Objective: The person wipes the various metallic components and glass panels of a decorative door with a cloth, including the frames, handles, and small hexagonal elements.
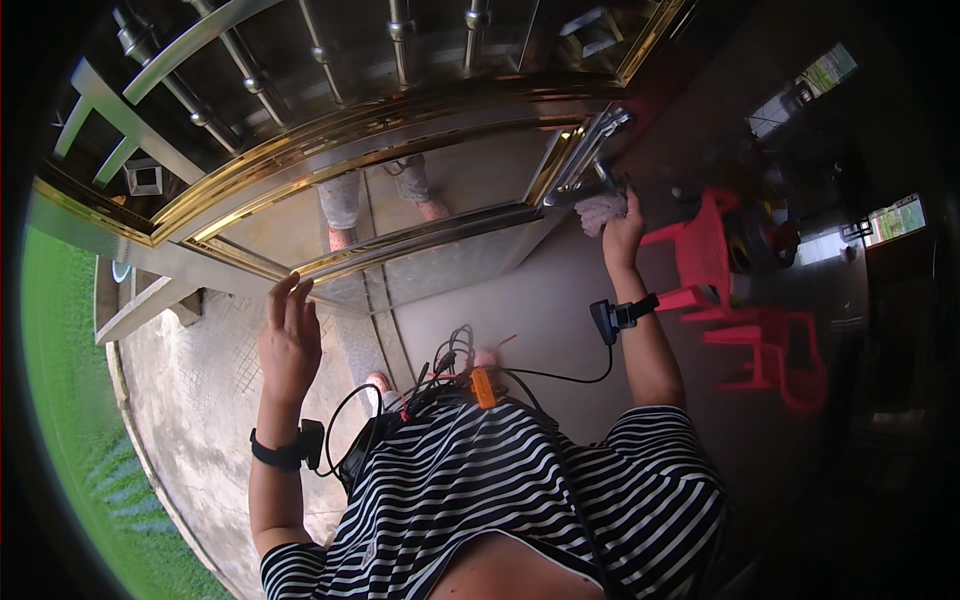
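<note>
A metal door with gold trim and a glossy panel [460, 190] stands in front of me, its edge turned toward me. On the left, my left hand [290, 340] has its fingers stretched out and slightly apart, with the fingertips against the door's edge. My right hand [625, 228] is closed on a crumpled pale pinkish-grey cloth [600, 213], just beside the silver door handle [590, 180]. Whether the cloth touches the handle I cannot tell. Some of the right fingers are hidden.
Red plastic chairs [700, 250] stand to the right in a dim room. Paved ground [220, 370] and green grass [75, 430] lie outside on the left. Cables and an orange device [484, 388] hang at my chest. Metal bars [400, 40] fill the upper door.
</note>
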